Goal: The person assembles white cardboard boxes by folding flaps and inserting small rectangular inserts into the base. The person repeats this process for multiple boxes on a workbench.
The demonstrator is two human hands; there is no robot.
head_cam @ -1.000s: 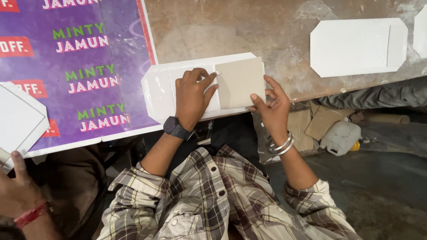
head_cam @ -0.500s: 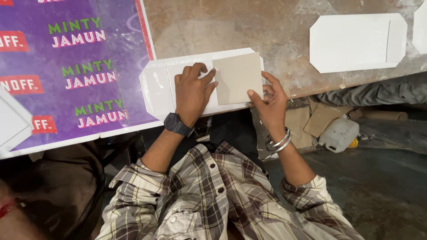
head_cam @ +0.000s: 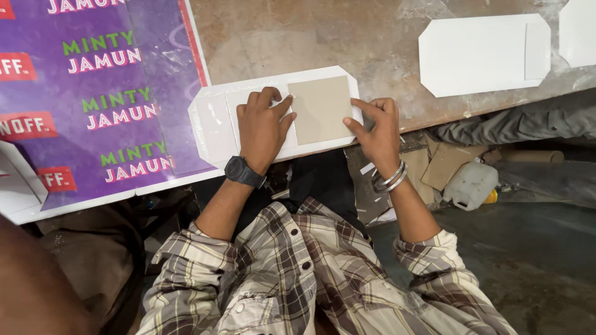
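Brown card square [head_cam: 321,109] lies on the white cut-out sheet [head_cam: 217,124] at the near edge of the worn table [head_cam: 323,37]. Your left hand [head_cam: 264,127] presses flat beside it, fingers spread. Your right hand [head_cam: 377,127] seems to pinch its right edge, fingers half curled.

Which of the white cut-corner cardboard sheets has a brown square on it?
The white sheet under both hands, at the table's near edge. The other sheet, far right, is plain white and untouched.
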